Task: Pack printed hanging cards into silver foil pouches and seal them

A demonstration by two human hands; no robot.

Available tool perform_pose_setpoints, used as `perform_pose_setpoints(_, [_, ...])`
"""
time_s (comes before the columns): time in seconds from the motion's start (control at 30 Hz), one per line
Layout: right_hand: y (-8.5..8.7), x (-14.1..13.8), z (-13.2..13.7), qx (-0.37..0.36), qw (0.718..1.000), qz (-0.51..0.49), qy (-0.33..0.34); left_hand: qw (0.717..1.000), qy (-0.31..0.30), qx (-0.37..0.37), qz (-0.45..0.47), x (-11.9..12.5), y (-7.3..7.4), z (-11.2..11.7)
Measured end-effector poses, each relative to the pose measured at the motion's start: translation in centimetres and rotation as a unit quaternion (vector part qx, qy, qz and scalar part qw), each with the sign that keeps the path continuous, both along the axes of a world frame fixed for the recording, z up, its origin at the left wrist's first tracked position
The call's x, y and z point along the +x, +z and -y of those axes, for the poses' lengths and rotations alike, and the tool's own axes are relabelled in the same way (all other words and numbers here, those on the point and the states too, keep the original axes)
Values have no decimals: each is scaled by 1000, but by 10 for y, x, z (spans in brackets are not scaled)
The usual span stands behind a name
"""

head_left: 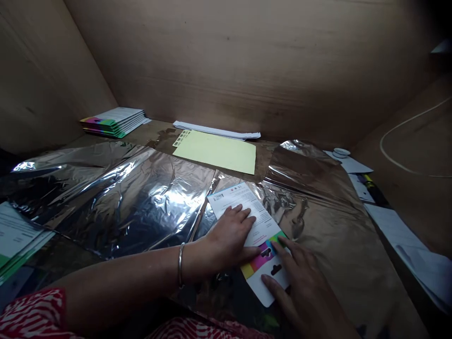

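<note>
A printed cardboard packet (263,226), white with small text and a multicoloured band, lies aslant on a shiny silver film. At its near end is a white flap (264,288) with a dark hanger-shaped cut-out; a similar cut-out shows in the coloured band. My left hand (229,235) rests flat on the packet's white face, fingers spread and thumb along the band. At the near right end, my right hand (305,278) touches the packet. Its thumb lies on the flap and its fingertips on the band's green and blue corner, thumb and fingers apart.
Silver film (155,197) covers much of the table. At the back left is a stack of similar packets (116,120); more packets (21,240) lie at the left edge. Pale yellow sheets (217,150) lie by the back wall. Papers (406,249) and a yellow-black tool (370,186) are at right.
</note>
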State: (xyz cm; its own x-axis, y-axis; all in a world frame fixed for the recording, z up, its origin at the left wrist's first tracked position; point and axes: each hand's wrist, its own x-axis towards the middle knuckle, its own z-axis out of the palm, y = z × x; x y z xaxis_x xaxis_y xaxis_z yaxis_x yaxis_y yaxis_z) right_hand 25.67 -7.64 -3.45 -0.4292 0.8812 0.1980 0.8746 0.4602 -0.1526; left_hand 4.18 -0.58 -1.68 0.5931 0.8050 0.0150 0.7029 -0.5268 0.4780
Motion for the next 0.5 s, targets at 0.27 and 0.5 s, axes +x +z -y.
perform_pose_setpoints(0.27, [3, 13, -2, -26, 999, 19, 9, 984, -87, 145, -56, 2, -7, 1])
perform_pose_setpoints(0.5, [22, 54, -11, -72, 990, 12, 117, 970, -158, 178, -53, -7, -7, 3])
